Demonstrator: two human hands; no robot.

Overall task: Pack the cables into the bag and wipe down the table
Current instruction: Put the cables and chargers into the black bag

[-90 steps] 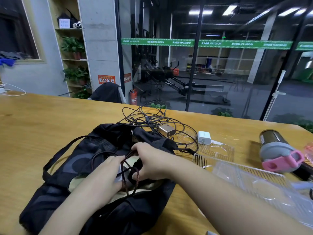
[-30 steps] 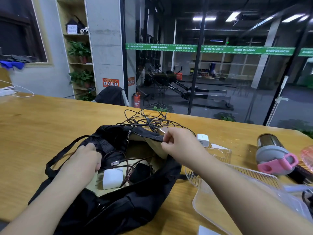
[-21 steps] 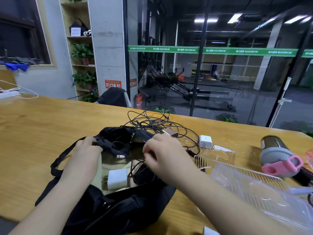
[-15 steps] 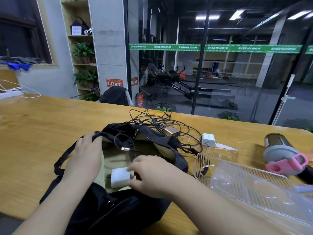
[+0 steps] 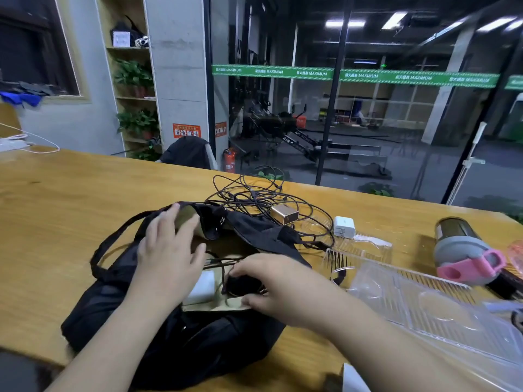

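A black fabric bag (image 5: 169, 335) lies open on the wooden table (image 5: 70, 207). My left hand (image 5: 169, 256) lies over the bag's left side with fingers spread, its fingertips touching the far rim. My right hand (image 5: 271, 284) is in the opening, fingers and thumb curled round a dark coil of cable (image 5: 243, 281). A white charger (image 5: 202, 287) sits inside the bag beside it. A loose tangle of dark cables (image 5: 254, 196) lies on the table behind the bag, with a gold charger (image 5: 285, 214) on it.
A white plug (image 5: 343, 227) lies right of the tangle. Clear plastic trays (image 5: 424, 306) cover the table to the right of the bag. A bottle with a pink and grey lid (image 5: 464, 250) lies at the far right. A white power strip (image 5: 11, 142) sits far left.
My right hand left the bag's far rim and came down into the opening onto the dark coil. My left hand loosened from gripping the rim and spread its fingers.
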